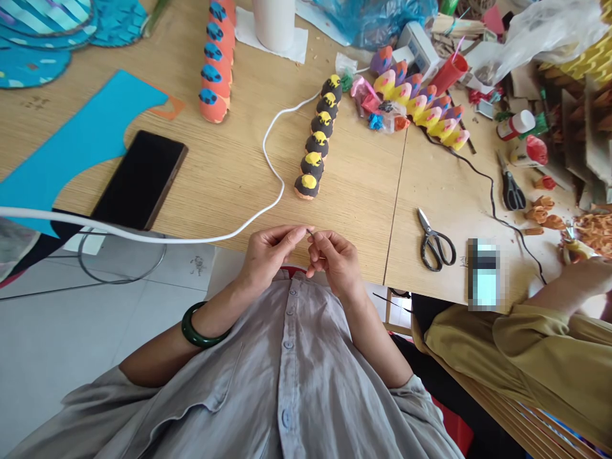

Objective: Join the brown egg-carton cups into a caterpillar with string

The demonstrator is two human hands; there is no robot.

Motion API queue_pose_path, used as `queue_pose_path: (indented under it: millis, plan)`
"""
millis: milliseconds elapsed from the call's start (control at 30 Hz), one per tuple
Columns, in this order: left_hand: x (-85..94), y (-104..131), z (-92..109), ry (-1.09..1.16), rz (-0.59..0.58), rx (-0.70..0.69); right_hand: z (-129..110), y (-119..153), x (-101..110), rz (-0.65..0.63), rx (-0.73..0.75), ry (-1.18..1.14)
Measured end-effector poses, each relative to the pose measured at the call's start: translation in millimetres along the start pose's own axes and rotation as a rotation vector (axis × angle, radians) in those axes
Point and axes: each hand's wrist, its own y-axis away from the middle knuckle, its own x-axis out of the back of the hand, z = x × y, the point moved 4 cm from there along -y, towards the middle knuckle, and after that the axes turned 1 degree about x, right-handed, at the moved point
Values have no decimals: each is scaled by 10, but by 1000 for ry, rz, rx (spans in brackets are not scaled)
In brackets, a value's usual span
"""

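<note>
At the table's front edge, my left hand [272, 250] and my right hand [335, 256] meet, fingertips pinched together. Between them is a tiny dark piece [310, 232], too small to name. Just beyond my hands lies a row of black painted cups with yellow tops [315, 141], like a strip of egg carton. A white cable [268, 153] curves across the table beside that row. Further back on the left lies an orange strip with blue spots [217, 60].
Left of me are a dark phone [140, 180] and a blue paper cutout [81, 137]. Scissors [434, 242] and a pixelated device [484, 274] lie to the right. A co-worker's arm [568, 287] reaches in at far right. Yellow-purple carton strips [423, 108] and craft scraps crowd the back right.
</note>
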Motion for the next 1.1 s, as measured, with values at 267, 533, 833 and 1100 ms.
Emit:
queue_pose_path:
  millis: [267,533,833,1100]
  plan:
    - [6,-10,-42,40,-10,10,-12,15,14,18,-18,-26]
    - [7,-14,-29,-16,8,-28,7,9,8,-5,-12,5]
    - [13,4,47,-106,9,-130,-29,29,9,-10,-10,17]
    - [15,42,73,-271,-40,-282,-55,46,18,0,-2,56]
